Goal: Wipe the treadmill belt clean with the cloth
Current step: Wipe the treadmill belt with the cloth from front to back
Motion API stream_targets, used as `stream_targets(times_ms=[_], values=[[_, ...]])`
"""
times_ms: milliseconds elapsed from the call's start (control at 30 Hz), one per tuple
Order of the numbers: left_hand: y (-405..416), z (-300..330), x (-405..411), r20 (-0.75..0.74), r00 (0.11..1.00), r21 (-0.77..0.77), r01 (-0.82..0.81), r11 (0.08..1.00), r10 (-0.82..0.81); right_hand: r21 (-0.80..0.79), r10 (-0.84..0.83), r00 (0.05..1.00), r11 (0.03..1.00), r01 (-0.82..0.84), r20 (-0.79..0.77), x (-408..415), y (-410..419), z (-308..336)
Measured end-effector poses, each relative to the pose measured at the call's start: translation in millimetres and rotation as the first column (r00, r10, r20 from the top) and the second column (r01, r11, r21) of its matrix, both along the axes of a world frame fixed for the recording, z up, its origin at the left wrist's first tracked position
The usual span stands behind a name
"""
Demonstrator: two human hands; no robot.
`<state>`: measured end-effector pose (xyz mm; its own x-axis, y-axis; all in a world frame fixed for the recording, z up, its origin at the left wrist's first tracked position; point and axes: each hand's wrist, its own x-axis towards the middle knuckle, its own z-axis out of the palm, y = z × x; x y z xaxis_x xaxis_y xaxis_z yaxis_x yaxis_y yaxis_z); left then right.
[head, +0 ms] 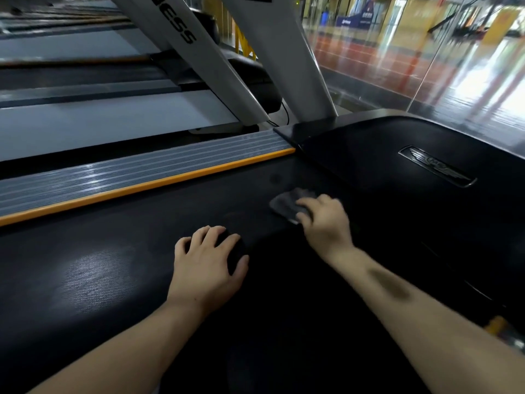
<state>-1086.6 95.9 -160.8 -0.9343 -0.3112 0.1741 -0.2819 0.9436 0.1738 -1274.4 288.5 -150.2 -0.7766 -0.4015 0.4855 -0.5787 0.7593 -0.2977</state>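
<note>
The black treadmill belt (136, 240) runs from lower left toward the upper right, with a paler textured patch on its near left part. A small dark grey cloth (285, 202) lies on the belt just before the black motor cover (397, 200). My right hand (326, 220) is on the cloth's near edge, fingers curled over it and thumb at its side; the hand is slightly blurred. My left hand (206, 265) rests with spread fingers on a dark rounded shape (235, 251), which looks like my knee in black cloth.
A ribbed grey side rail (127, 172) with an orange strip (147, 184) borders the belt's far side. White uprights (272, 52) rise behind it. More treadmills lie to the left. A glass wall (426, 66) stands at the right.
</note>
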Motion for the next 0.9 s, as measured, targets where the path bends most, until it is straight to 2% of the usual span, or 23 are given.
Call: stream_targets(times_ms=[100,167,200,267,333,400,567,667,733,800,900], values=[[1,1,1,-0.005,1.0,0.008,-0.006,1.0,0.006,0.022,0.238,0.97,0.971,-0.239,0.051,50,-15,0],[2,3,2,-0.008,1.0,0.007,-0.008,1.0,0.008,0.012,0.262,0.963,0.965,-0.264,0.064,32,-7,1],[2,3,2,-0.007,1.0,0.006,-0.009,1.0,0.009,0.008,0.214,0.976,0.977,-0.214,0.041,12,2,-1],[2,3,2,-0.003,1.0,0.006,-0.01,1.0,0.01,0.011,0.002,1.0,1.0,-0.002,0.0,-36,28,3],[2,2,2,0.003,1.0,0.006,-0.006,1.0,0.006,0.006,-0.213,0.976,0.977,0.213,0.038,-60,47,7],[1,1,1,-0.005,1.0,0.021,-0.005,1.0,0.005,0.027,-0.285,0.958,0.958,0.284,0.039,-51,41,8],[1,1,1,0.006,1.0,0.034,0.0,0.999,-0.001,0.079,-0.051,0.998,0.996,0.048,0.033,45,-5,1],[1,2,2,0.005,1.0,0.029,-0.003,1.0,0.003,0.098,0.078,0.996,0.992,-0.082,0.037,47,-1,6],[2,3,2,0.003,1.0,0.028,-0.003,1.0,0.003,0.149,0.009,1.0,0.989,-0.01,0.006,7,16,8],[3,3,1,-0.002,1.0,0.035,0.002,0.999,-0.002,0.138,-0.183,0.983,0.974,0.179,0.012,-38,43,12],[3,3,0,-0.005,1.0,0.042,0.006,0.999,-0.006,0.09,-0.346,0.937,0.936,0.341,0.045,-47,54,8]])
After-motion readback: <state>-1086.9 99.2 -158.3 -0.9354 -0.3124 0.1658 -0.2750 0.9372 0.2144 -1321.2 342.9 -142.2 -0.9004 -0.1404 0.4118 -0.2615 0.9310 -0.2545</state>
